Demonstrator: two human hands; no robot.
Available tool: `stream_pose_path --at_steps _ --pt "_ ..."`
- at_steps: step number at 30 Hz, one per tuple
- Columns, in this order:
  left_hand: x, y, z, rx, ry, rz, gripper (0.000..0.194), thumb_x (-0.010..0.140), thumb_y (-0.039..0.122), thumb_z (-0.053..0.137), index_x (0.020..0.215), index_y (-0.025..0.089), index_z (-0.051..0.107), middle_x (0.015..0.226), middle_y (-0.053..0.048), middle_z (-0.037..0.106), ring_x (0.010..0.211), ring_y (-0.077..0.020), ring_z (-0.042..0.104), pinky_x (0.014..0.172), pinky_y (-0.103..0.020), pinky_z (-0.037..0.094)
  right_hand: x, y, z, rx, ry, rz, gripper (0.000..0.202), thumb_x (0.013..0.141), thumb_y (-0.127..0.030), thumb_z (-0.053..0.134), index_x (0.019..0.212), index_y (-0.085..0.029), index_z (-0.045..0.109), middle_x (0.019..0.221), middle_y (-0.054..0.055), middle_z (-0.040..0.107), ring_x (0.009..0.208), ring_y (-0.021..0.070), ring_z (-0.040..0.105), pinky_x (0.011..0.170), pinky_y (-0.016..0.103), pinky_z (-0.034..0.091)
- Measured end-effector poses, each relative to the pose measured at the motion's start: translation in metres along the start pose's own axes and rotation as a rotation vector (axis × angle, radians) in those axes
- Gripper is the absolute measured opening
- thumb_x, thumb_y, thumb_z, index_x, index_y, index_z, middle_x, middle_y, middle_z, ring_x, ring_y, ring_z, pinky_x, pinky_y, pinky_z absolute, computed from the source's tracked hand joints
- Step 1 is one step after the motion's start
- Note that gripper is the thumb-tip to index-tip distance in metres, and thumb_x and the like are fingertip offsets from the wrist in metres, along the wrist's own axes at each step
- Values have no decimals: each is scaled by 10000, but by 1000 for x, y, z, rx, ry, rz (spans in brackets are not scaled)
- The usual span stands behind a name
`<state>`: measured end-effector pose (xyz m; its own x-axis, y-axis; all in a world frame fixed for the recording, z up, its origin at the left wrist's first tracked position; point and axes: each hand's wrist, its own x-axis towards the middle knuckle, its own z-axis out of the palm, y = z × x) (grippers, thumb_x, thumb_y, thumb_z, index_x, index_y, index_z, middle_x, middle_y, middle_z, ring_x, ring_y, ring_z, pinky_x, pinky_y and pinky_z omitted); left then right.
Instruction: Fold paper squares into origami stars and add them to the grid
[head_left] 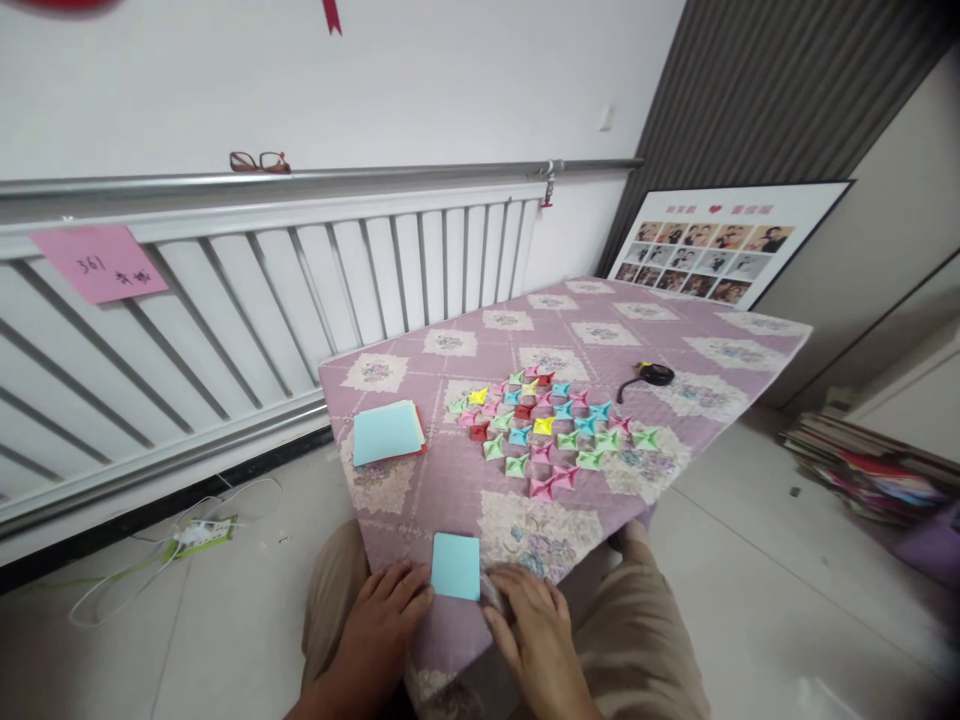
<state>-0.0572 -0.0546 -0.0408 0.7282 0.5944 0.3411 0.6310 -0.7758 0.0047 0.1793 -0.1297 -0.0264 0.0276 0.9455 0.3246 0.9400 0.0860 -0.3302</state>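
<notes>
A light blue square of paper (455, 567) lies flat on the patterned tablecloth near the table's front corner. At its left edge, my left hand (390, 612) rests with the fingers laid out on the cloth. My right hand (531, 628) is by the lower right edge, thumb and fingers apart, with nothing seen in it. Further up on the left sits a stack of paper sheets (387, 434), light blue on top, with red and pale edges showing. Several small folded paper stars (543, 426) in yellow, red, pink, green and blue spread across the middle in rows.
A black and yellow object with a strap (654, 374) lies right of the folded pieces. Behind the table's left side runs a white radiator (322, 275) with a pink note (101, 262). Glasses (259, 162) rest on the pipe. A framed photo board (720, 215) leans at the back right.
</notes>
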Motion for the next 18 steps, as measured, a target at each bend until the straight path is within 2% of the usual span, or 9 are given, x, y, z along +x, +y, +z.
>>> stream_pose_path --at_steps 2,5,9,11,14,16,18 --pt "-2 2 2 1 42 -15 380 847 77 470 1125 297 606 1221 7 613 1159 -196 479 951 -340 368 8 -7 3 3 56 90 305 855 -365 539 1143 -273 582 1172 63 643 1115 266 553 927 467 353" --pt "-3 4 5 -20 110 -41 387 845 70 460 1122 297 606 1207 -4 617 1157 -198 484 956 -361 376 17 -16 11 11 92 140 298 817 -396 575 1092 -283 595 1186 71 631 1132 302 530 938 547 304" --pt "-4 7 9 -116 254 -87 354 840 61 422 1020 274 641 1113 -14 649 1099 -195 531 933 -378 423 19 -21 20 24 76 168 74 768 -307 603 831 -270 617 1203 45 618 1154 324 501 934 602 251" --pt "-5 9 9 -197 282 -136 324 840 68 412 979 248 644 1076 -32 652 1060 -197 557 909 -383 458 18 -20 22 29 75 162 38 766 -262 584 732 -246 589 1185 40 623 1144 317 508 933 596 249" --pt "-7 13 5 -326 254 -277 277 844 110 430 1030 208 611 1111 -78 616 1046 -203 570 884 -380 498 18 -18 17 11 137 120 66 785 -249 560 723 -239 581 1164 50 627 1137 300 512 951 567 250" --pt "-6 17 0 -379 261 -376 276 854 138 429 1090 185 564 1145 -104 583 1070 -201 559 894 -379 502 21 -18 10 -24 178 69 49 782 -225 562 749 -248 590 1184 45 616 1169 301 486 982 577 207" --pt "-3 21 -6 -378 303 -417 302 866 157 421 1155 172 508 1181 -120 548 1108 -199 535 915 -384 492 24 -20 2 -58 186 4 102 762 -163 564 771 -260 594 1212 27 605 1197 302 461 1010 605 128"
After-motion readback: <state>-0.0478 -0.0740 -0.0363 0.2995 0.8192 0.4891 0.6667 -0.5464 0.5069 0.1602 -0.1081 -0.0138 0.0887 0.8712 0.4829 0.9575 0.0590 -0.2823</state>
